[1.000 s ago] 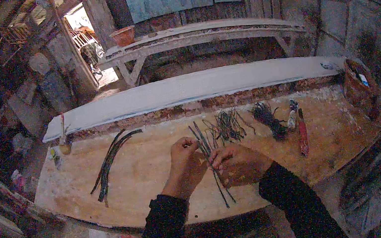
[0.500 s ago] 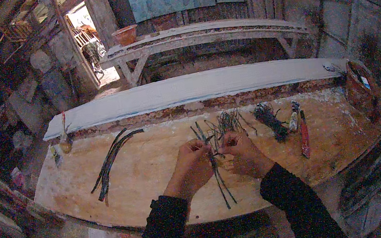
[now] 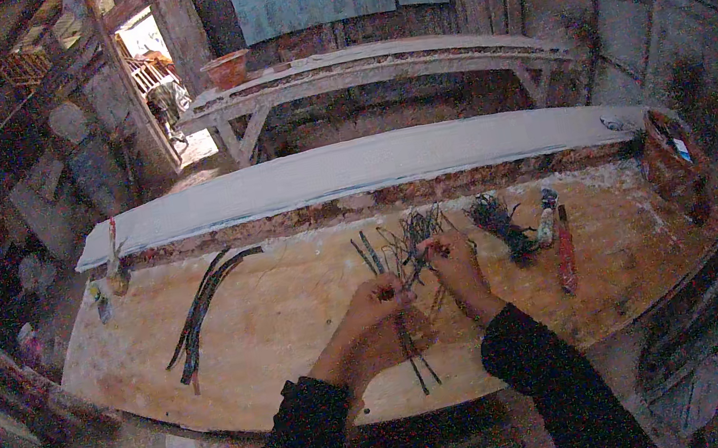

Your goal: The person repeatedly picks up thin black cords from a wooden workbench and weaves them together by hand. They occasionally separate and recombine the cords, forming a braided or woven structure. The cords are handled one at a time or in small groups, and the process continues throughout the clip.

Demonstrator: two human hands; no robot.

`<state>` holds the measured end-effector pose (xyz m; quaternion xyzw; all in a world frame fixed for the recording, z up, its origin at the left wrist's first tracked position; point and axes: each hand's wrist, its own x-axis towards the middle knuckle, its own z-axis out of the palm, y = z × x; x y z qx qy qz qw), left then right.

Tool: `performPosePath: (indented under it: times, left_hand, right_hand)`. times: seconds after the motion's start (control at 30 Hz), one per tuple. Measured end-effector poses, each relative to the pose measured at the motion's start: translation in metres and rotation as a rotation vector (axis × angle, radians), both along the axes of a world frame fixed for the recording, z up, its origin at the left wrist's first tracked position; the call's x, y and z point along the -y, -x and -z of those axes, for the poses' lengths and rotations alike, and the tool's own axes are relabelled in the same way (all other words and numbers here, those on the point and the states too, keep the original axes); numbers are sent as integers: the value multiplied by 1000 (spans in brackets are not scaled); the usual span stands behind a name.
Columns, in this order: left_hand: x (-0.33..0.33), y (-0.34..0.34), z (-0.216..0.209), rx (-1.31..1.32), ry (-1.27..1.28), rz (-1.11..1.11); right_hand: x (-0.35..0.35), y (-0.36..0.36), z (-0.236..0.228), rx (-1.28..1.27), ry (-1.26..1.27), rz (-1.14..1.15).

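Observation:
My left hand (image 3: 373, 309) is closed in a pinch around a few long, thin dark strips (image 3: 413, 362), which stick out above and below the fingers over the wooden board. My right hand (image 3: 458, 272) is up and to the right of it, fingers pinched together. A thin dark cord seems to run from it toward the left fingertips. Just behind the right fingers lies a loose tangle of thin cord (image 3: 416, 226), partly covered by that hand. Farther left, a bundle of similar dark strips (image 3: 203, 314) rests on the board.
Right of my hands are a dark bundle of cords (image 3: 499, 221), a small pale tube-like item (image 3: 548, 219) and a red-handled tool (image 3: 566, 258). A brown container (image 3: 674, 166) stands at the right end. Behind runs a long white-coated board (image 3: 350, 168).
My right hand has moved up and away from the left, drawing apart. My left hand has shifted slightly down and left, still holding the strips. The whole view has shifted slightly.

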<state>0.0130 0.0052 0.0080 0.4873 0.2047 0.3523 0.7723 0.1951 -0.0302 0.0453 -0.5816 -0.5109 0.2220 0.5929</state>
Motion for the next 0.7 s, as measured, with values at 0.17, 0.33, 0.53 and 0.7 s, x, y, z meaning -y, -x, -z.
performPosePath:
  times: [0.17, 0.33, 0.53, 0.7]
  left_hand:
    - [-10, 6, -28, -68, -37, -335]
    - [24, -1, -90, -19, 210, -495]
    - [8, 10, -61, 85, 253, -458]
    - [27, 1, -80, 37, 273, -371]
  right_hand:
    - [1, -12, -1, -103, -13, -111]
    - [30, 1, -30, -757, 283, -673]
    - [52, 17, -57, -793, 524, -913]
    - [50, 1, -32, -616, 584, -1045]
